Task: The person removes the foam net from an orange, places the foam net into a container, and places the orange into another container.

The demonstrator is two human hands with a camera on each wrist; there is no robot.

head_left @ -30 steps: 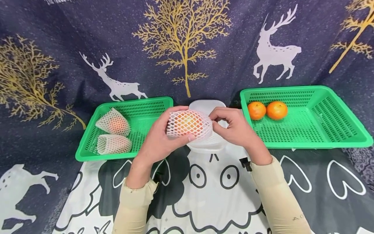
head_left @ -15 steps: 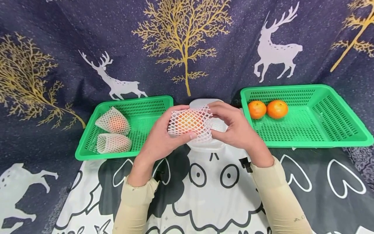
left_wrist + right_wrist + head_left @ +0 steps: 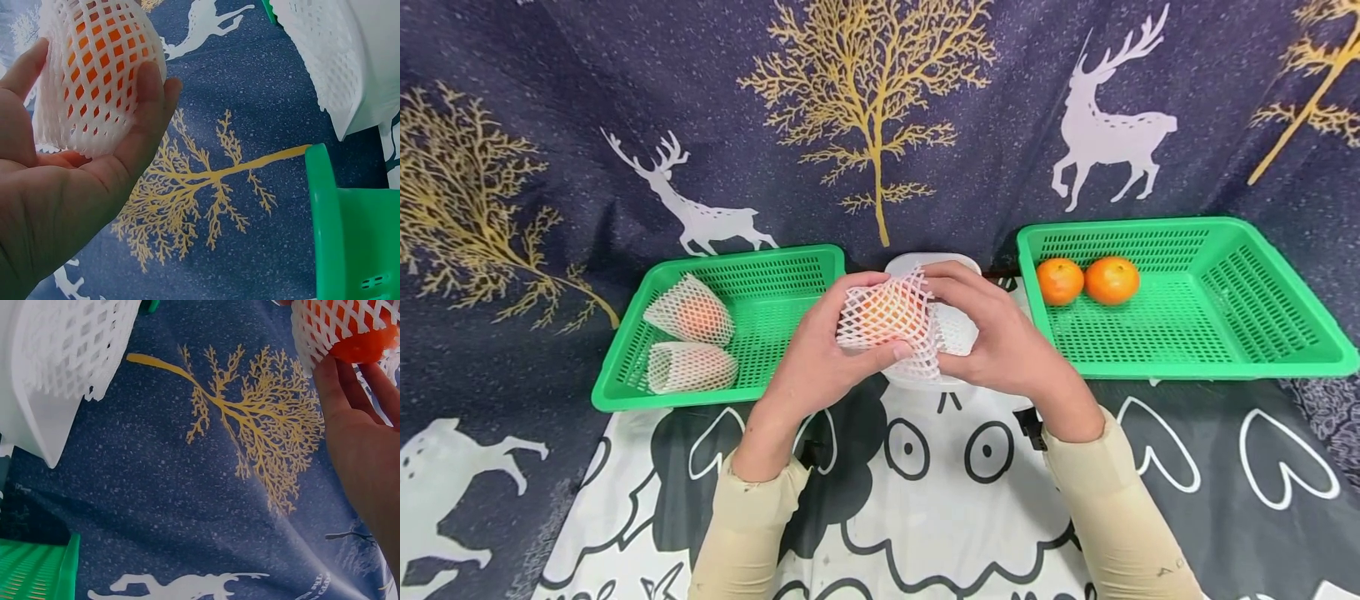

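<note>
Jointly, left hand (image 3: 820, 354) and right hand (image 3: 997, 333) curl round one netted orange (image 3: 886, 315) between two baskets (image 3: 1210, 369).

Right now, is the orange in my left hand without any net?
No, a white net is around the orange your left hand holds.

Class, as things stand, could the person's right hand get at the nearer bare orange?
Probably yes: that bare orange lies uncovered at the closer end of an open green basket. The right hand holds the foam net, so it would likely need to let go first.
</note>
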